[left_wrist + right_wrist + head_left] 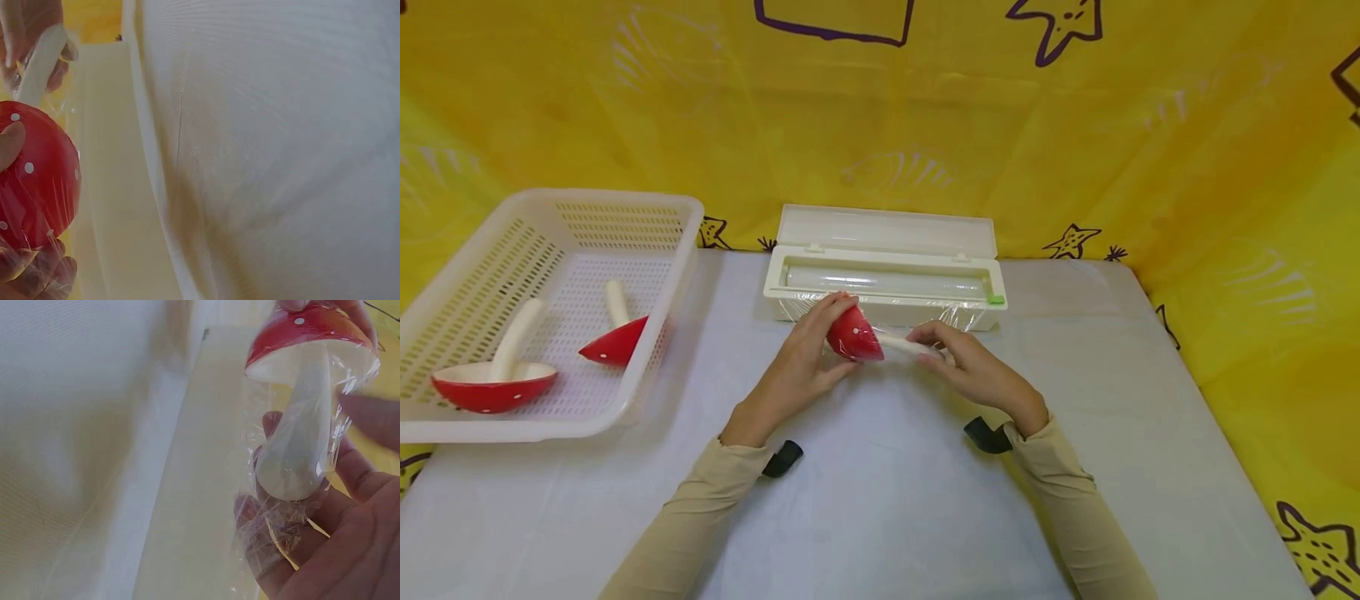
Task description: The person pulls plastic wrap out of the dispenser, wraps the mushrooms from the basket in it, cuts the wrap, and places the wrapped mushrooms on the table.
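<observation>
Left hand (793, 367) gripped the red cap (853, 335), right hand (981, 367) the pale stem (898, 342)

Head view: the mushroom lay between the 2 hands, on the near side of the open film box (887, 315). Its long axis ran sideways, nearly parallel to the box, cap to the left, stem end to the right. So the left hand was nearer the cap, the right nearer the stem end. A basket (512, 432) with 2 more mushrooms (493, 396) stood on the left-hand side.

Left wrist view: the left thumb (9, 145) pressed on the cap's dotted outside; other fingers sat below it, behind clear film (37, 250).

Right wrist view: the stem pointed from the cap toward the right palm, its rounded end wrapped in crinkled film. Fingers (281, 575) curled behind that end; the right thumb (375, 422) blurred beside the stem, contact unclear.
</observation>
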Demonstrator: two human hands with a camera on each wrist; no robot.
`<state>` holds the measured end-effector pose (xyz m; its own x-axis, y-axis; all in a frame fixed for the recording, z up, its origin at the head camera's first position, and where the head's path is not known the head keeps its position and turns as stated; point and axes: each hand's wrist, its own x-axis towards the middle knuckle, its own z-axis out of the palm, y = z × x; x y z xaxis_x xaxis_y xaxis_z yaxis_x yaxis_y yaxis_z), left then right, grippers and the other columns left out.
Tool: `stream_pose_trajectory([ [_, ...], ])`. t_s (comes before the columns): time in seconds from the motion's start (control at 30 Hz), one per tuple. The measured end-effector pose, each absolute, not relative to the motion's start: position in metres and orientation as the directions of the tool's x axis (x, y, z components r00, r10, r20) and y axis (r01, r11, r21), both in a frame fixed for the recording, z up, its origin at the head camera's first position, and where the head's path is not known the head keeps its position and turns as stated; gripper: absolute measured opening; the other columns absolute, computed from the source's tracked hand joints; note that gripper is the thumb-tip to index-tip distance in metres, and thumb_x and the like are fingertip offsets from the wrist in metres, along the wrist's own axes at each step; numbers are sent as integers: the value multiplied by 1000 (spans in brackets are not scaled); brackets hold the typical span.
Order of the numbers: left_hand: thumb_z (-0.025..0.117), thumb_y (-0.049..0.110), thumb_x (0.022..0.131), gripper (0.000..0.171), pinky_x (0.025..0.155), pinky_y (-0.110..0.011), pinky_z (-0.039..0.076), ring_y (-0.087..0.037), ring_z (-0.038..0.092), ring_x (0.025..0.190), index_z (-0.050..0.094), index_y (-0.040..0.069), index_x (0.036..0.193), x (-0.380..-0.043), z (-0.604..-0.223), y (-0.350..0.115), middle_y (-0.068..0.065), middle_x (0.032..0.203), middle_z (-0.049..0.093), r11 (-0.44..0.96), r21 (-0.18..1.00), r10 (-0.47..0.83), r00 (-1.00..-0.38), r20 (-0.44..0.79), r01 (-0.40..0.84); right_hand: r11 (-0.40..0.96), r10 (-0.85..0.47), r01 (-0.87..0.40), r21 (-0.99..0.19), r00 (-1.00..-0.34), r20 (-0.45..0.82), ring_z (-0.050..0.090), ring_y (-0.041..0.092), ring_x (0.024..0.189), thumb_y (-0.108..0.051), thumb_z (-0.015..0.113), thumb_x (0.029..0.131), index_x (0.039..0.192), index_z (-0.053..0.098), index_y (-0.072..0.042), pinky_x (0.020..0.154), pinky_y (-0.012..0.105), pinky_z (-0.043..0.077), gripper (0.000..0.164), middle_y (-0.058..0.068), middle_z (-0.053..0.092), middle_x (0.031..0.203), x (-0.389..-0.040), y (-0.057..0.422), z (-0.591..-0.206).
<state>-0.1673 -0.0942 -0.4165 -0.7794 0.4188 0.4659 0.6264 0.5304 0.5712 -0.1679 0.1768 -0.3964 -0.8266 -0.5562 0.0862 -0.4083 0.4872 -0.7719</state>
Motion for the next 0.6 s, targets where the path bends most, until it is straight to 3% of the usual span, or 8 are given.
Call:
stream_pose_trajectory([
  [0.2,85,4,74,87,107,-52,46,-33,39,141,38,13,146,-167,-417,-94,-15,151,43,526,568,424,-774,471,633,487,-536,-457,-745,-829,159,61,21,93,-3,77,83,116,60,-1,85,32,51,37,10,67,108,-170,175,-398],
  [0.43,85,4,75,87,109,-52,44,-33,40,141,37,12,147,-167,-415,-95,-15,152,43,519,570,431,-771,469,637,506,-480,-522,-687,-832,278,54,18,89,-2,77,83,112,67,-5,77,24,46,31,9,65,108,-171,175,-400],
  [0.6,85,7,76,88,108,-51,46,-31,42,139,35,11,149,-167,-412,-96,-13,152,42,505,576,430,-766,478,643,510,-445,-512,-691,-845,298,60,19,91,-1,79,81,111,67,-2,80,28,51,33,10,71,108,-170,174,-397],
])
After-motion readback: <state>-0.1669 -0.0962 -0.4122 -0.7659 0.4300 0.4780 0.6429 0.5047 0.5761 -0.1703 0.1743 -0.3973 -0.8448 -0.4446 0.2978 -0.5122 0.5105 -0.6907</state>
